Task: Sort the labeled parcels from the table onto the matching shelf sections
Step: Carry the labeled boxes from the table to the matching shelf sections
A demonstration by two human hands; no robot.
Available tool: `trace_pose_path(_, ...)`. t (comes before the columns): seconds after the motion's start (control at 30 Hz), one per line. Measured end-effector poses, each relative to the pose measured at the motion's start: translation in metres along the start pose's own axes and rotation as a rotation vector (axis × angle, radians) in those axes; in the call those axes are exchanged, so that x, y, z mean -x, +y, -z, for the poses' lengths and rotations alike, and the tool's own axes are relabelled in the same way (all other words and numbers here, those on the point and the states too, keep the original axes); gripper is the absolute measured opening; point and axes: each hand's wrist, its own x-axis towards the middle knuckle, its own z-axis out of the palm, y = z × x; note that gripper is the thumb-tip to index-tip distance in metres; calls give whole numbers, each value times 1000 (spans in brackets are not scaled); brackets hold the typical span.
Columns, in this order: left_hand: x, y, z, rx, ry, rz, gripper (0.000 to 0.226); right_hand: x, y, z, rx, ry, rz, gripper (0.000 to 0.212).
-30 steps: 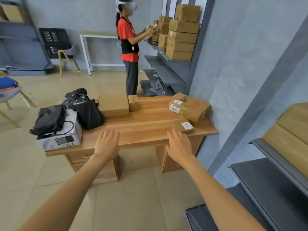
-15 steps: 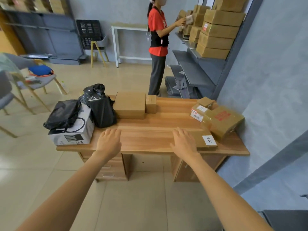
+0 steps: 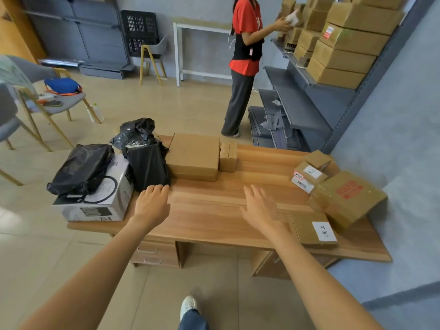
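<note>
Two hands hover spread and empty over the table (image 3: pixel 214 210). Flat parcel (image 3: pixel 313 231) lies at the near edge, just right of the right hand (image 3: pixel 260 210); left hand (image 3: pixel 152 206) is well apart from it.

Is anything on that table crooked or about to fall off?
Yes. The big brown cardboard box with red print sits tilted at the wooden table's right edge, not flat. The flat cardboard parcel with a white label lies close to the front edge.
</note>
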Motion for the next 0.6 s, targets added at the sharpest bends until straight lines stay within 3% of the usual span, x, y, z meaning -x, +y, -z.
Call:
trace_pose_path(0.3, -103, -36, -25, 77, -102, 48, 56, -125, -21, -19, -77, -106, -97, 68)
trace_pose_path(0.6, -166, -33, -45, 171, -178, 49, 58, -181, -23, -50, -191, -225, -172, 71)
